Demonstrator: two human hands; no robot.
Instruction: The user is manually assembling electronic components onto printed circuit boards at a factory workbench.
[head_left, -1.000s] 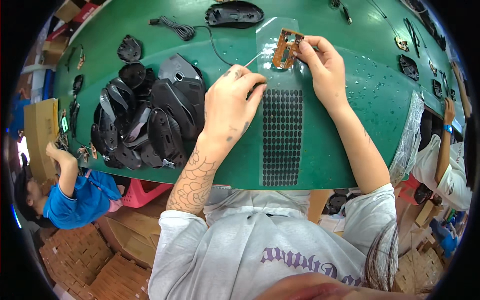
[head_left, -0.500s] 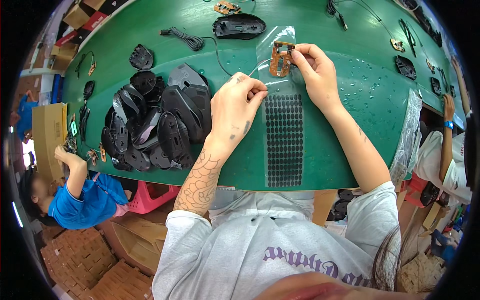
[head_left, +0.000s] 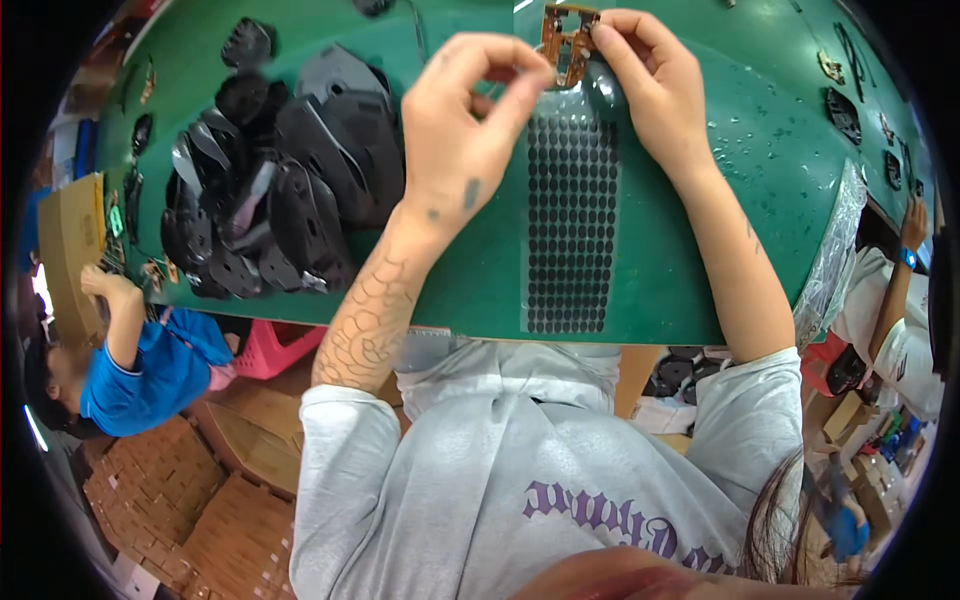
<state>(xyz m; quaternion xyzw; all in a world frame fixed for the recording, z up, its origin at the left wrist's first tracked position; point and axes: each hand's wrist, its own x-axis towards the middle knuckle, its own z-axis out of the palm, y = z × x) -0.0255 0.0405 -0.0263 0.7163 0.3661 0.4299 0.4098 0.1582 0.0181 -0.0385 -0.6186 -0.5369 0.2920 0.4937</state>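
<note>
My right hand [head_left: 655,95] pinches a brown circuit board [head_left: 568,62] by its right edge, near the top of the view. Beneath those fingers bulges a glossy dark rounded piece [head_left: 604,88], whose kind I cannot make out. My left hand [head_left: 462,125] is closed in a pinch, thumb and forefinger together at the board's left edge. It is slightly blurred, and what sits between its fingertips is too small to tell. Below both hands a clear sheet with rows of small black oval dots [head_left: 570,225] lies flat on the green table [head_left: 665,290].
A heap of black mouse shells [head_left: 270,190] lies left of my left arm. Crinkled clear plastic [head_left: 832,255] lines the table's right edge. At the left sits a person in blue [head_left: 155,370]; another person's arm [head_left: 897,285] reaches in at right.
My left hand has lifted from the top of the dotted sheet to the board's left edge. My right hand keeps the board. The whole view has shifted, so the table appears higher.
</note>
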